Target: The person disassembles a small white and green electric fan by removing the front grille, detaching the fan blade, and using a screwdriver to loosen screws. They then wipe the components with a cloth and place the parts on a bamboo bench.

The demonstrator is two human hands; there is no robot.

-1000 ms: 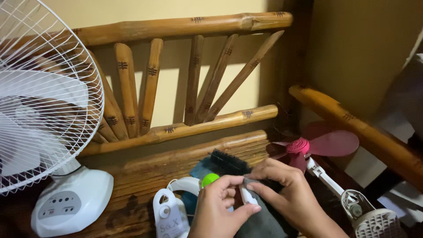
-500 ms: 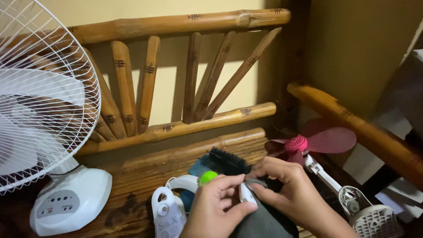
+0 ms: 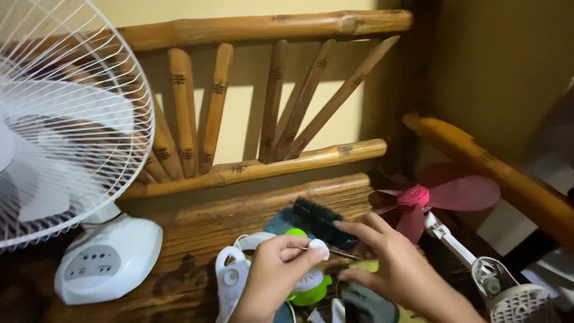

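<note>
The person's left hand (image 3: 272, 272) comes up from the bottom edge of the view with the wrist bent and the fingers curled in. Thumb and forefinger pinch a small white oval piece (image 3: 317, 247), held above the front edge of the bamboo bench (image 3: 239, 215). A thin dark pin or wire sticks out of that piece toward the right; what it is exactly is hard to tell.

The right hand (image 3: 382, 263) hovers just beside it, palm down, fingers loosely spread and slightly bent, closed on nothing. Its fingertips reach over the black bristle brush (image 3: 320, 218), which lies on the seat near the back rail; I cannot tell whether they touch it.

Under both hands sits a jumble that the hands partly hide: a lime-green round part (image 3: 311, 290), white plastic loops (image 3: 230, 278), a bit of teal, and a grey cloth (image 3: 365, 305) cut off by the bottom edge. Motion blur smears this whole patch.

At the bench's left end stands a white table fan (image 3: 72, 155), its cage cut off by the left edge of the view. At the right end, by the armrest, lies a small pink-bladed fan (image 3: 433, 197) on a white stem, its base partly out of view at the lower right corner.
</note>
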